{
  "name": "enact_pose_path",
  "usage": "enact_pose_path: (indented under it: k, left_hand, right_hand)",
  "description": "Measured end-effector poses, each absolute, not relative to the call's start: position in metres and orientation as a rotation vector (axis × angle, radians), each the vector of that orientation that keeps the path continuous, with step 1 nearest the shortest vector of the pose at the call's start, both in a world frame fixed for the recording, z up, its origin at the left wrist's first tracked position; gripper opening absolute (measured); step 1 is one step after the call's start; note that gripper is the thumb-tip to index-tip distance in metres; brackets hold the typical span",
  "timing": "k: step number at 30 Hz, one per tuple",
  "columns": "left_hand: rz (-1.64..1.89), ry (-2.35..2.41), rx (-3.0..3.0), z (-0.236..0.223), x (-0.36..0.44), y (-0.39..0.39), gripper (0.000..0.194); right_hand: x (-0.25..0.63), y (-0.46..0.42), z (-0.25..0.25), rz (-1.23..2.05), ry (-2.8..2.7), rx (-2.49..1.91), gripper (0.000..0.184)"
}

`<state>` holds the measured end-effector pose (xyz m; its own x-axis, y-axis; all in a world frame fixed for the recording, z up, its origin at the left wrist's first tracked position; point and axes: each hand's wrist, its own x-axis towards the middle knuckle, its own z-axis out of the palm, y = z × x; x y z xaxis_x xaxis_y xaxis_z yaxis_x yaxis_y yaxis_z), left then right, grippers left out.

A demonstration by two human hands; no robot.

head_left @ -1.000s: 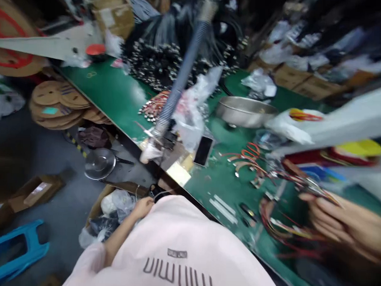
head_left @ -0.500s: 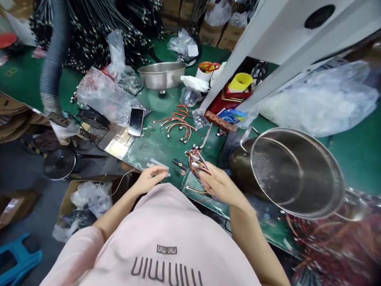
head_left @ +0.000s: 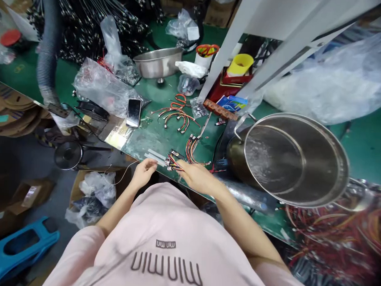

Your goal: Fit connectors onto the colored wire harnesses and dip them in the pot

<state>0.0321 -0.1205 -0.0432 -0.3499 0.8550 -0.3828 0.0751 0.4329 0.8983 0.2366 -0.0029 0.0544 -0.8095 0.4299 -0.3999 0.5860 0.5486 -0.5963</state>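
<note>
1. The right hand [head_left: 199,179] sits at the desk's near edge, its fingers pressed together and pinching a wire bundle [head_left: 174,162] of red, yellow and dark leads with small connectors.
2. The left hand [head_left: 142,173] is just left of that bundle, its fingers loosely curled and close together. Its fingertips [head_left: 148,163] are at two pale strips [head_left: 155,157], and it grips nothing that shows.
3. A second bundle [head_left: 193,150] lies on the desk [head_left: 157,98] just beyond the right hand.
4. Orange-and-red leads [head_left: 175,114] lie further toward the far edge, right of a phone [head_left: 133,112].
5. A steel pot [head_left: 296,159] stands tilted at the desk's right side, rim toward the person.
6. A steel bowl [head_left: 158,62] sits near the far edge, and a plastic bag [head_left: 101,87] lies at the left.
7. Below the near edge, a cardboard box [head_left: 82,185] holds bags, and a blue stool [head_left: 18,249] stands on the floor.
</note>
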Motion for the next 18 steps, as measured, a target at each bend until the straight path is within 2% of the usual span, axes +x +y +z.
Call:
enact_pose_path:
  k: [4,11,16,18]
  left_hand:
    - [1.061,1.741,0.792,-0.056,0.011,-0.117,0.028]
    - [0.807,1.525,0.773,-0.078,-0.009,-0.142,0.026]
    - [0.819,1.518,0.735,-0.081,-0.028,-0.171,0.029]
    - [0.849,1.575,0.692,-0.08,-0.027,-0.184,0.03]
  right_hand:
    - [0.209,0.017,0.068,-0.79,2.542,0.87,0.029]
    - [0.144,0.068,0.079,-0.34,2.269,0.711,0.029]
    - [0.073,0.122,0.03,-0.389,2.225,0.645,0.016]
    - [0.046,0.134,0.005,-0.33,2.354,0.681,0.03]
